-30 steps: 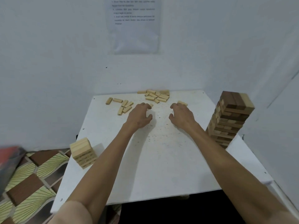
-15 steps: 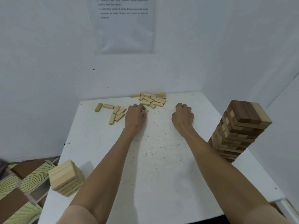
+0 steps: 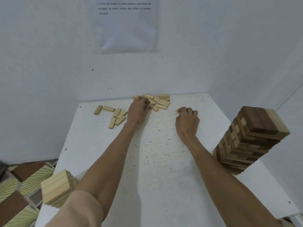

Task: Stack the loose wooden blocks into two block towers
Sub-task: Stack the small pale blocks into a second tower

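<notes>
A heap of loose pale wooden blocks [image 3: 161, 102] lies at the far edge of the white table [image 3: 160, 177]. My left hand [image 3: 138, 108] reaches into the heap's left side, its fingers curled over blocks there. My right hand [image 3: 187, 117] is curled round one pale block [image 3: 177, 110] whose end shows at the fingertips. A second scatter of pale blocks [image 3: 114, 114] lies left of my left hand. A short pale tower [image 3: 56, 188] stands at the near left edge. A tall tower of dark and pale blocks [image 3: 249, 140] stands at the right.
White walls close in the table at the back and the right. A printed sheet [image 3: 124, 25] hangs on the back wall. Patterned floor tiles [image 3: 18, 190] show at the lower left beyond the table's edge.
My left hand has moved further away into the block heap. My right hand has curled round a single block. The camera has come closer and tilted down.
</notes>
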The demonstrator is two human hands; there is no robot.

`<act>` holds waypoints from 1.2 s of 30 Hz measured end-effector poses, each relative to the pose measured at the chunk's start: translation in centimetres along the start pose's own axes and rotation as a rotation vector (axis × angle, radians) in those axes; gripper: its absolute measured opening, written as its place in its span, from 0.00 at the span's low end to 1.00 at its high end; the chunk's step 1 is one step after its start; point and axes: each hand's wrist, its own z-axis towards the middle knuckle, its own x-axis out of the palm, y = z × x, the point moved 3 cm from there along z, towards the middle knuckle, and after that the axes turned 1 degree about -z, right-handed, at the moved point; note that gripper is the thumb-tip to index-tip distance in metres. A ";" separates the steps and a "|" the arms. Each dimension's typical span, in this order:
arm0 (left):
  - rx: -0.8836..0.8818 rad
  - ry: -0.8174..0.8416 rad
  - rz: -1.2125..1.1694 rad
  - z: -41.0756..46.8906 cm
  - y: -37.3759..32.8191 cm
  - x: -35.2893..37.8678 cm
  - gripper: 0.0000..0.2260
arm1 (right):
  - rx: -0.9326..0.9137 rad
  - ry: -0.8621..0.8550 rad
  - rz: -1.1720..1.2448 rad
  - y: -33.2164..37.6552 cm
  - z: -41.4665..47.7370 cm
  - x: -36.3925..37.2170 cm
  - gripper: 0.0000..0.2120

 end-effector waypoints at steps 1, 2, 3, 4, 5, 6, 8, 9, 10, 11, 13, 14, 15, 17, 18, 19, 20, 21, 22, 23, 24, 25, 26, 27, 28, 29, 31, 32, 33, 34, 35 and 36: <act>0.007 0.021 0.014 0.1 0.3 0.2 0.06 | 0.001 -0.004 0.000 0.0 0.0 0.0 0.12; 0.008 0.032 0.021 0.0 0.5 0.3 0.05 | 0.002 -0.005 0.000 0.0 0.0 0.1 0.12; 0.010 0.028 0.026 -0.1 0.6 0.1 0.05 | 0.001 -0.006 0.000 0.1 -0.1 0.1 0.12; 0.014 0.015 0.036 -0.2 0.7 0.0 0.05 | 0.000 -0.004 -0.002 0.1 -0.1 0.1 0.12; 0.018 0.004 0.045 -0.3 0.8 0.0 0.05 | 0.001 -0.001 -0.005 0.1 -0.1 0.1 0.12; 0.012 0.005 0.046 -0.3 0.7 -0.1 0.06 | 0.003 0.004 -0.009 0.1 -0.1 0.1 0.12; -0.008 0.023 0.042 -0.3 0.6 -0.1 0.06 | 0.010 0.019 -0.014 0.0 -0.1 0.0 0.12; -0.009 0.027 0.051 -0.3 0.5 -0.1 0.06 | 0.012 0.027 -0.014 0.0 -0.1 0.0 0.12; -0.003 0.028 0.065 -0.3 0.4 -0.1 0.06 | 0.013 0.032 -0.012 0.1 -0.1 -0.1 0.12; 0.001 0.030 0.073 -0.4 0.5 0.0 0.06 | 0.011 0.037 -0.005 0.1 -0.2 -0.2 0.12; -0.008 0.031 0.054 -0.7 0.4 0.0 0.05 | -0.002 0.043 0.015 0.2 -0.3 -0.4 0.12; -0.014 0.033 0.027 -1.0 0.3 0.0 0.04 | -0.007 0.047 0.026 0.3 -0.5 -0.4 0.12; -0.011 0.032 -0.003 -1.3 0.1 0.0 0.04 | -0.012 0.051 0.043 0.5 -0.6 -0.5 0.12; 0.013 0.020 -0.064 -2.2 -0.7 -0.1 0.05 | -0.024 0.053 0.088 1.1 -1.1 -0.9 0.11; 0.022 0.008 -0.099 -2.7 -1.3 -0.3 0.05 | -0.030 0.054 0.114 1.4 -1.4 -1.2 0.11; 0.026 -0.006 -0.131 -3.3 -1.7 -0.6 0.05 | -0.037 0.056 0.140 1.7 -1.8 -1.5 0.11; 0.028 -0.019 -0.154 -3.9 -2.0 -0.9 0.05 | -0.045 0.057 0.162 2.0 -2.3 -1.8 0.11; 0.029 -0.029 -0.167 -4.4 -2.2 -1.1 0.04 | -0.055 0.056 0.181 2.2 -2.8 -2.2 0.11; 0.028 -0.034 -0.175 -5.1 -2.4 -1.5 0.04 | -0.070 0.058 0.198 2.4 -3.4 -2.6 0.11; 0.018 -0.039 -0.184 -5.8 -2.6 -1.9 0.04 | -0.086 0.061 0.210 2.5 -4.1 -3.1 0.11; 0.005 -0.046 -0.198 -6.5 -2.8 -2.3 0.04 | -0.099 0.067 0.221 2.6 -4.9 -3.6 0.11; -0.009 -0.054 -0.206 -7.3 -3.0 -2.8 0.04 | -0.110 0.075 0.233 2.7 -5.6 -4.0 0.10; -0.020 -0.057 -0.211 -8.2 -3.3 -3.3 0.04 | -0.122 0.086 0.243 2.8 -6.5 -4.5 0.10; -0.026 -0.053 -0.210 -9.1 -3.6 -3.7 0.04 | -0.138 0.097 0.246 2.9 -7.4 -5.0 0.10; -0.028 -0.045 -0.208 -10.1 -4.0 -4.2 0.04 | -0.161 0.110 0.243 3.0 -8.3 -5.5 0.11; -0.031 -0.041 -0.207 -11.3 -4.4 -4.6 0.04 | -0.187 0.125 0.238 3.1 -9.2 -6.1 0.11; -0.051 -0.046 -0.212 -13.5 -5.1 -5.4 0.04 | -0.230 0.160 0.251 3.2 -11.2 -7.1 0.10; -0.067 -0.051 -0.215 -14.7 -5.3 -5.8 0.04 | -0.249 0.179 0.265 3.2 -12.2 -7.6 0.10; -0.081 -0.053 -0.215 -15.9 -5.6 -6.1 0.04 | -0.273 0.191 0.279 3.2 -13.2 -8.1 0.10; -0.093 -0.053 -0.211 -17.1 -5.9 -6.4 0.04 | -0.298 0.202 0.291 3.2 -14.2 -8.4 0.10; -0.104 -0.053 -0.203 -18.2 -6.1 -6.7 0.04 | -0.321 0.214 0.303 3.3 -15.1 -8.7 0.10; -0.115 -0.058 -0.191 -19.4 -6.3 -6.9 0.05 | -0.343 0.230 0.313 3.3 -16.0 -9.0 0.10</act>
